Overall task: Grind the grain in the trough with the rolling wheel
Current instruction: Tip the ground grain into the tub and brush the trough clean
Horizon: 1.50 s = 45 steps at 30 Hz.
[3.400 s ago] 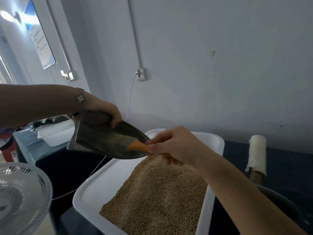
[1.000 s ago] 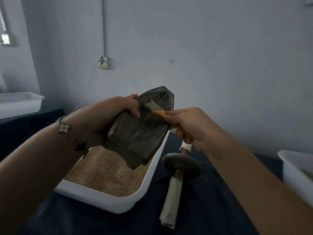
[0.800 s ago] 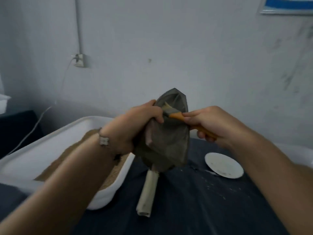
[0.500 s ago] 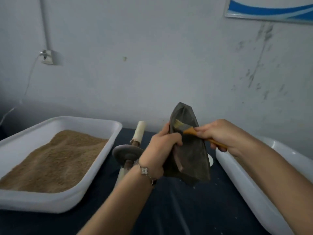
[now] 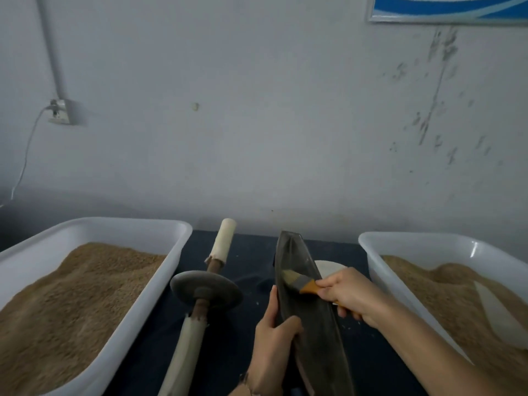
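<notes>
A dark, boat-shaped metal trough lies lengthwise on the dark blue table, between two tubs. My left hand grips its left rim near the front. My right hand holds a small brush by its orange handle, bristles inside the trough near its far half. The rolling wheel, a grey disc on a long axle with pale wrapped handles, lies on the table left of the trough. No grain shows inside the trough.
A white tub heaped with tan grain stands at the left. Another white tub at the right holds grain and a white scoop. A small white plate peeks out behind the trough. A grey wall stands close behind.
My head turned right from the left tub to the table's middle. My hands brought the trough from upright in the air down flat on the table; the brush stays inside it.
</notes>
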### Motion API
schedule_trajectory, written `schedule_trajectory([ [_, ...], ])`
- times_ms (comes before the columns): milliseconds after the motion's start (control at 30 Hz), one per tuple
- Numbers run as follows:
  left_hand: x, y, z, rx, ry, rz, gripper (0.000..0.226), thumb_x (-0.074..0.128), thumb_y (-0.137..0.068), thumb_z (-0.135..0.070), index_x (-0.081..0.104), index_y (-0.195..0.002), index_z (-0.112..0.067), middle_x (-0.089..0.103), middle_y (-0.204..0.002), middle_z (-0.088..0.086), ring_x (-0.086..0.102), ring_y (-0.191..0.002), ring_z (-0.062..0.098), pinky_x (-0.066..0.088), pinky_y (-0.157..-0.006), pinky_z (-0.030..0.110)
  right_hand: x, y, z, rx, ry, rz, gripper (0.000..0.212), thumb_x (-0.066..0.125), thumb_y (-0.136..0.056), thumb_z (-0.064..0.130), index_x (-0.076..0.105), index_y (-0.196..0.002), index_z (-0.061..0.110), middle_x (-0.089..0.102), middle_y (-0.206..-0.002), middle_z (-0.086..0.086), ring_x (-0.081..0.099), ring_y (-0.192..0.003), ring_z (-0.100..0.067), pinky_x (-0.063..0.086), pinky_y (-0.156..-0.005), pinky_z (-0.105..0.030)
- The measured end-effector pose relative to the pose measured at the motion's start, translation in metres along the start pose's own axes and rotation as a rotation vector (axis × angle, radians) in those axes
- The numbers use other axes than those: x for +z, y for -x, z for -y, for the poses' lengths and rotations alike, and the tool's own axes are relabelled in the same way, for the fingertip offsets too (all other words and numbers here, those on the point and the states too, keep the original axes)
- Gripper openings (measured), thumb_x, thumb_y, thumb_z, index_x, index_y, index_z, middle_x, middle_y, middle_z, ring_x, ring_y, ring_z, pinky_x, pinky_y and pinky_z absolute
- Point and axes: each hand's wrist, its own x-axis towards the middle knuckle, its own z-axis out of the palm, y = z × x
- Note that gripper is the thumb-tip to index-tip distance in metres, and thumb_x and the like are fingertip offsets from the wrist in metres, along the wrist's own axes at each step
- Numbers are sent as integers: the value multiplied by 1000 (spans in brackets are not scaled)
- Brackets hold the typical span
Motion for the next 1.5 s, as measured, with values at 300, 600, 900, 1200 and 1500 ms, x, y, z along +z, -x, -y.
schedule_trajectory([
  [300,-26,-13,16,-30,29,-3,85,53,-81,4,20,-148,-36,54,-114,0,63,-96,23,55,-60,25,22,-14,5,53,2,51,38,57,-95,20,53,-133,22,59,-76,-4,44,-38,-3,27,-37,-16],
  [600,-38,-21,28,-21,-3,-1,85,52,-82,4,21,-147,-41,57,-118,-1,64,-99,21,55,-68,29,34,-18,10,82,4,36,39,55,-96,19,52,-134,22,58,-78,-4,44,-36,-4,27,-35,-15],
  [900,-44,-22,34,-21,14,-2,74,49,-83,3,35,-144,-37,61,-123,6,66,-100,24,55,-72,31,25,-11,-2,36,-32,2,29,60,-92,20,62,-120,26,65,-82,-2,49,-39,-5,28,-34,-18],
  [1200,-44,-23,24,-71,-50,15,74,51,-86,-2,28,-146,-40,58,-123,2,62,-104,26,55,-78,39,-5,-25,-38,113,84,-244,40,64,-87,17,54,-126,23,61,-65,-7,50,-46,-12,33,-39,-22],
  [1500,-43,-21,15,18,-438,-120,65,51,-90,-9,28,-149,-26,63,-109,-8,63,-92,9,52,-75,22,16,-37,-73,157,144,-343,25,51,-93,14,60,-116,20,64,-67,-7,62,-54,-18,45,-44,-25],
])
